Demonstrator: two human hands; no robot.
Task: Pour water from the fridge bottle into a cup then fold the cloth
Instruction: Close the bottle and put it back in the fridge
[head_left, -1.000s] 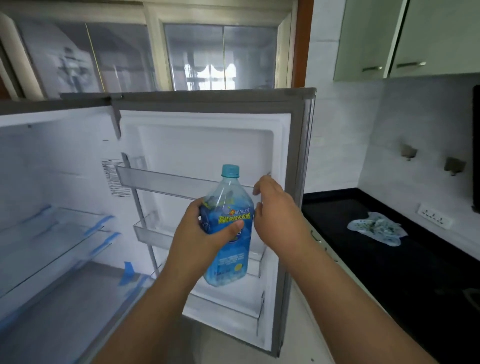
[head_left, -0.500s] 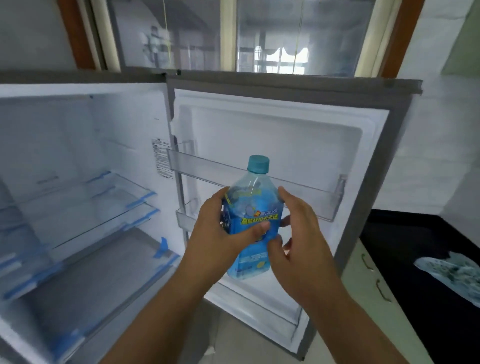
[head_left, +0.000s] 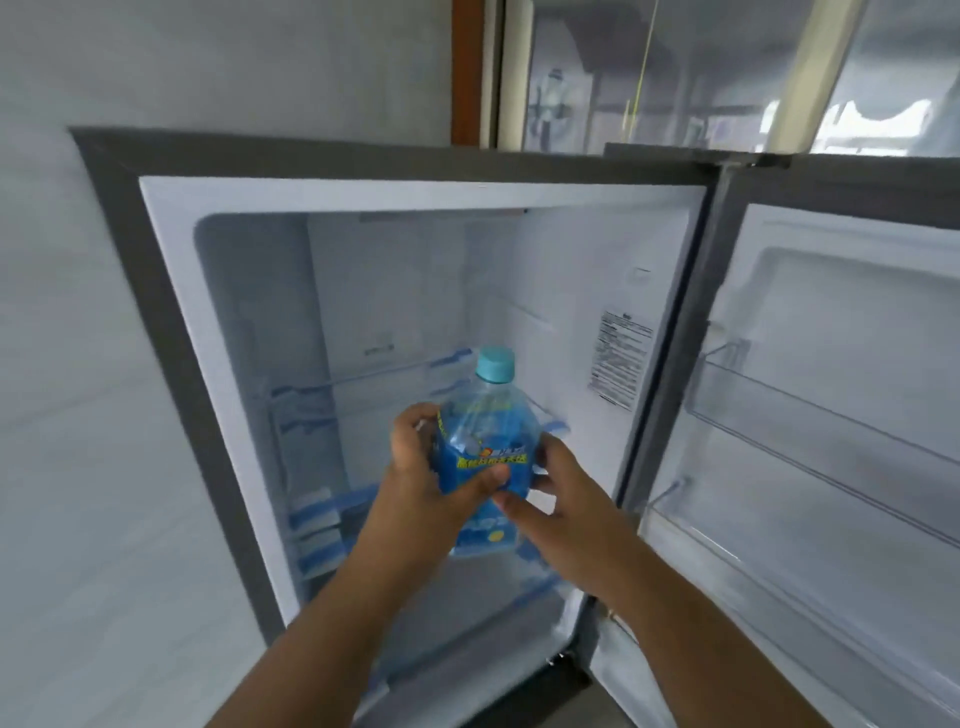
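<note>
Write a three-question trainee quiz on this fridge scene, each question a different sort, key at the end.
1. True or false: the bottle has its cap on.
2. Which hand wraps the bottle's label? A. left hand B. right hand C. neither
3. Fill in: the fridge door stands ____.

Key:
1. True; the light-blue cap sits on the neck.
2. A; the left thumb crosses the label, and the right hand's fingers touch its other side.
3. Open, its shelves showing nothing.

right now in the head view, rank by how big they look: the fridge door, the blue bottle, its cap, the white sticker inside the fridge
1. fridge door, cut off at the frame edge
2. blue bottle, close to the camera, so it looks bigger than it is
3. white sticker
4. cap, though it sits nearer than the sticker
</note>
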